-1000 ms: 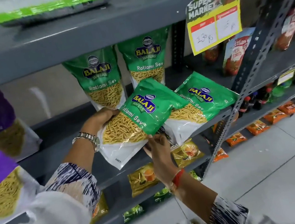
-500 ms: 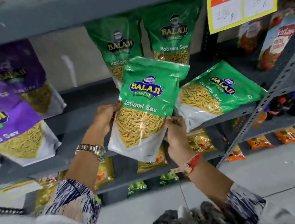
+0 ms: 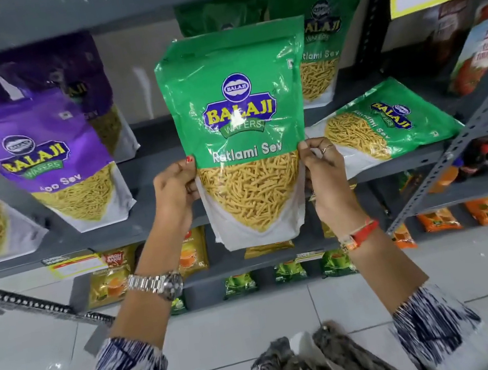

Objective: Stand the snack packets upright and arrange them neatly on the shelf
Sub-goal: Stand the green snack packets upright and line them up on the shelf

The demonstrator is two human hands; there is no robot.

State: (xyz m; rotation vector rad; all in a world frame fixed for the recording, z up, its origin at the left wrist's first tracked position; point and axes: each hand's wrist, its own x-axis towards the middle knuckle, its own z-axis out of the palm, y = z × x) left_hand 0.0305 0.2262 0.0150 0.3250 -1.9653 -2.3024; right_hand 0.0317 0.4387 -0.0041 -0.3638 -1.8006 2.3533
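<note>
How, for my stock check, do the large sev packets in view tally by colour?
Green packets: 4 (one held, two upright behind it, one lying flat)
Purple packets: 4, though the left edge is blurred
Total: 8

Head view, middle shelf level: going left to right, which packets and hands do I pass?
Purple Aloo Sev packet → left hand → held green Ratlami Sev packet → right hand → green packet lying on its side → red tomato packet.
</note>
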